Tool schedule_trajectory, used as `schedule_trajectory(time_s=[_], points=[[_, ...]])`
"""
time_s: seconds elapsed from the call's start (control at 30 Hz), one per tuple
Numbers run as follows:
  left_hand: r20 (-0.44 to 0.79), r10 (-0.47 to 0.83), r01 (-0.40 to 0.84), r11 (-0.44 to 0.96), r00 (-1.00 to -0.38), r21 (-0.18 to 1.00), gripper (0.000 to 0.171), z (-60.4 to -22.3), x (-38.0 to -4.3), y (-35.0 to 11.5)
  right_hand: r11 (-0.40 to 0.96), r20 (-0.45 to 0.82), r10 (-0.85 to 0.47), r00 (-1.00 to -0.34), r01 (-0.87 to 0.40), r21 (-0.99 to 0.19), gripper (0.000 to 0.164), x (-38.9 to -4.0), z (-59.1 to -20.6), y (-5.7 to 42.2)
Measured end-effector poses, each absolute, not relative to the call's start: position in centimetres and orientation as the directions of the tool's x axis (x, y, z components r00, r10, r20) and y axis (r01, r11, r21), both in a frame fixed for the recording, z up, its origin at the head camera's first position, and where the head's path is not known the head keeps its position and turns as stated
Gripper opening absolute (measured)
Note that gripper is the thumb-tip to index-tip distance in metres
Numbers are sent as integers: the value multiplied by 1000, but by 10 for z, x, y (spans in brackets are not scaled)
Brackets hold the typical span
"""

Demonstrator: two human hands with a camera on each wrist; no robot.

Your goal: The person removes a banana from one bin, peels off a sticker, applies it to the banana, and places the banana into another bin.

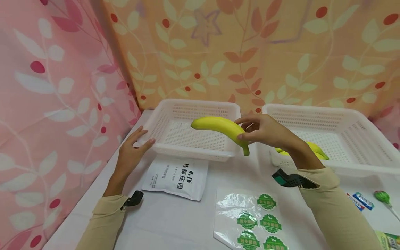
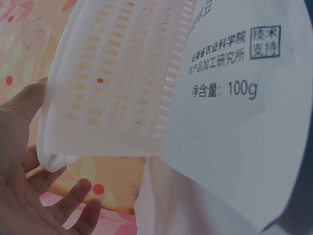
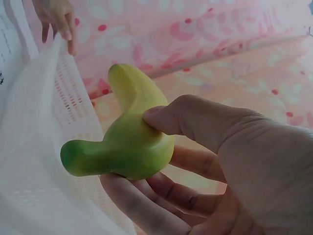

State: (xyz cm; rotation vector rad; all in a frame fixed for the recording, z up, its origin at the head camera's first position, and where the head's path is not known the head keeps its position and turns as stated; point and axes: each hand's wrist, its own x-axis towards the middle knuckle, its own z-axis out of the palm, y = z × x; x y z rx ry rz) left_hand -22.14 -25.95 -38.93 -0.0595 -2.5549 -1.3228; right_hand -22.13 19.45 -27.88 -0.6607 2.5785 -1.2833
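Observation:
My right hand (image 1: 267,130) grips a yellow banana (image 1: 215,124) near its stem end, thumb against fingers. The banana is above the right part of the left white plastic basket (image 1: 184,149), apart from it. Close up in the right wrist view, the banana (image 3: 139,142) has a greenish stem end. At the left basket's near left corner, my left hand (image 1: 129,152) touches the rim with its fingers spread. In the left wrist view, some fingertips pass behind that rim (image 2: 49,122). Just in front of this basket lies a white printed pouch (image 1: 176,177).
To the right stands a second white basket (image 1: 368,166) with yellow fruit (image 1: 318,151) inside, partly behind my right arm. A sheet of green round stickers (image 1: 247,222) lies in front. Small wrapped sweets (image 1: 363,200) and a green lollipop (image 1: 382,196) are at the right.

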Motion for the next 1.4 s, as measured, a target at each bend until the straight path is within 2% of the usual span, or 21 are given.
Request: schedule_trajectory(time_s=[0.37, 0.57, 1.1, 1.4], points=[[256, -93, 159, 569, -962, 806, 73, -389, -218, -260, 607, 30, -462, -887, -340, -718, 47, -166, -309, 226], [261, -98, 160, 573, -960, 804, 73, -389, -217, -262, 587, -13, -493, -870, -321, -743, 47, -149, -332, 237], [266, -98, 166, 568, -959, 806, 73, -389, -216, -261, 670, -134, -461, -877, -245, -701, 49, -150, -370, 248], [263, -97, 161, 576, -960, 802, 74, -387, -216, -260, 702, -149, -423, -894, -220, -677, 48, -153, -380, 253]])
